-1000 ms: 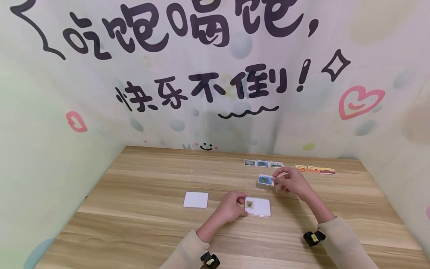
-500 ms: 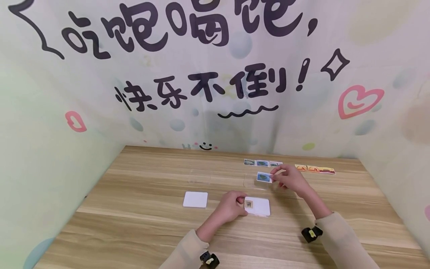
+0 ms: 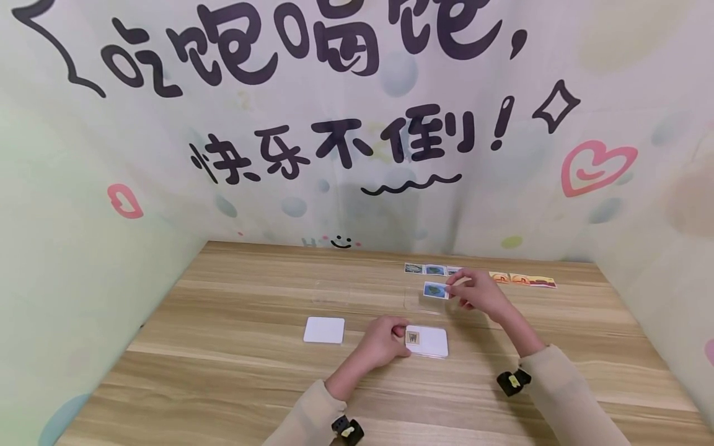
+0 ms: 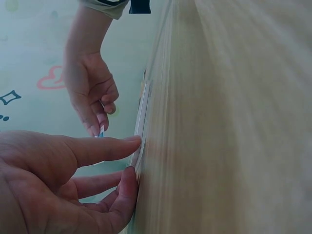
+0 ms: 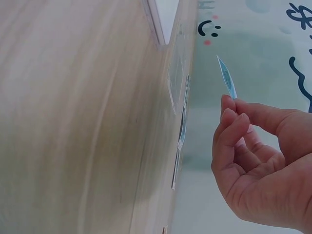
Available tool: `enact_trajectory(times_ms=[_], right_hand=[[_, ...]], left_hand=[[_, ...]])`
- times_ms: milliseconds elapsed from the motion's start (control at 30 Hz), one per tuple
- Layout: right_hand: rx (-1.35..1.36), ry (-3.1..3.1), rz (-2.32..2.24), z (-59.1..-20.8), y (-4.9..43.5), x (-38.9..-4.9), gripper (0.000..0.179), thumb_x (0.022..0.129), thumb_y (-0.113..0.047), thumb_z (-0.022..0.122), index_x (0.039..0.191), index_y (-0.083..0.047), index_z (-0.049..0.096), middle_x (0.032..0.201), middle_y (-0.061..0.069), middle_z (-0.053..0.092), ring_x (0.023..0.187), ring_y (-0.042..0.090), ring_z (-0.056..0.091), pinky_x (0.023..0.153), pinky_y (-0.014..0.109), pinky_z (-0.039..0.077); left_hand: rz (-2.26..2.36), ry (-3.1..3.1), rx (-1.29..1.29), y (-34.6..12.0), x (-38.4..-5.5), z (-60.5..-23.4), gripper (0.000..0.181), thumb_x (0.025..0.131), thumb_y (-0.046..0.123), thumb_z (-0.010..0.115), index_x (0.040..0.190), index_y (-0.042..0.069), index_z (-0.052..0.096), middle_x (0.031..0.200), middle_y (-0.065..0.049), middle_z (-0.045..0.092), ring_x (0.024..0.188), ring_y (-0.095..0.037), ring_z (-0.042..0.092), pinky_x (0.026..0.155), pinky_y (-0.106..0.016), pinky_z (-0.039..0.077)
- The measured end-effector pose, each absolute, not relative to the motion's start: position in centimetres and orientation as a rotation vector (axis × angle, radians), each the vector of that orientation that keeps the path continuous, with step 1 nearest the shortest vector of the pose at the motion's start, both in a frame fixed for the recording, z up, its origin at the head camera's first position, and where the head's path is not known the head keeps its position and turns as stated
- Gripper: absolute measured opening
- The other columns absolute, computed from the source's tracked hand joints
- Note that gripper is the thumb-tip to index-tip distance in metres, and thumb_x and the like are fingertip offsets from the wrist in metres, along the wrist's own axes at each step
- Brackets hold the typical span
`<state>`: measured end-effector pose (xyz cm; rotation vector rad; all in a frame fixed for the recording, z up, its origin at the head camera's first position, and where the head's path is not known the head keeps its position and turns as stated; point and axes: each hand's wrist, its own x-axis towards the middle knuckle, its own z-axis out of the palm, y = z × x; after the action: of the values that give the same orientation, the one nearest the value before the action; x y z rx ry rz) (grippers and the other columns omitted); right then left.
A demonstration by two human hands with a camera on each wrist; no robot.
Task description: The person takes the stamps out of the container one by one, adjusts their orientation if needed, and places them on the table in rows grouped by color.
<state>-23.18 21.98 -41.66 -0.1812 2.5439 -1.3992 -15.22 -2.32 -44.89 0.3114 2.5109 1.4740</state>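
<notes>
In the head view my right hand (image 3: 480, 292) pinches a blue stamp with a green shape and white border (image 3: 435, 290) by its right edge. The right wrist view shows this stamp (image 5: 226, 76) edge-on between thumb and fingertips, clear of the table. My left hand (image 3: 382, 342) grips the left side of a white card (image 3: 434, 342) lying on the table with clear plastic around its edges. A small brown stamp (image 3: 413, 337) lies at the card's left end. In the left wrist view, the left fingertips close on the edge of the card (image 4: 142, 109).
A second white card (image 3: 323, 330) lies to the left. Behind the cards are two clear plastic pieces, one left (image 3: 331, 292) and one right (image 3: 415, 301). Further back, a row of blue and green stamps (image 3: 434, 270) and several orange-yellow stamps (image 3: 520, 280) lie near the wall.
My right hand has moved slightly back and left with the blue stamp, now overlapping the right end of the back stamp row. The left hand stays at the white card.
</notes>
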Motion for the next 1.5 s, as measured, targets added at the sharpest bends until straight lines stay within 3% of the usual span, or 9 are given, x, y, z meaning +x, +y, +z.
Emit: enact_trajectory(times_ms=[700,1167,1500], right_hand=[[-0.186,2.556,-1.381,-41.6,21.5,-23.9,0.019,0.102,-0.009,0.067,0.114,0.006,0.065,0.096,0.019,0.074,0.067,0.02,0.06,0.061,0.029,0.053],[-0.193,2.549,-1.412,-41.5,21.2,-24.4,0.012,0.101,-0.006,0.067,0.108,0.004,0.067,0.094,0.02,0.076,0.065,0.024,0.063,0.059,0.029,0.055],[-0.188,2.56,-1.38,-41.3,21.0,-24.5,0.02,0.102,-0.008,0.067,0.114,0.007,0.066,0.099,0.024,0.075,0.067,0.024,0.063,0.061,0.033,0.056]], left_hand=[[1.459,2.512,0.306,-2.3,-15.3,-45.0,0.046,0.078,-0.013,0.083,0.122,-0.011,0.07,0.087,-0.007,0.054,0.077,-0.016,0.046,0.065,-0.024,0.037],[1.451,2.531,0.325,-2.3,-15.3,-45.0,0.047,0.076,-0.014,0.084,0.121,-0.012,0.07,0.086,-0.006,0.055,0.075,-0.013,0.047,0.065,-0.022,0.039],[1.461,2.526,0.329,-2.3,-15.2,-44.9,0.046,0.076,-0.015,0.084,0.12,-0.012,0.07,0.086,-0.007,0.054,0.075,-0.014,0.046,0.064,-0.022,0.038]])
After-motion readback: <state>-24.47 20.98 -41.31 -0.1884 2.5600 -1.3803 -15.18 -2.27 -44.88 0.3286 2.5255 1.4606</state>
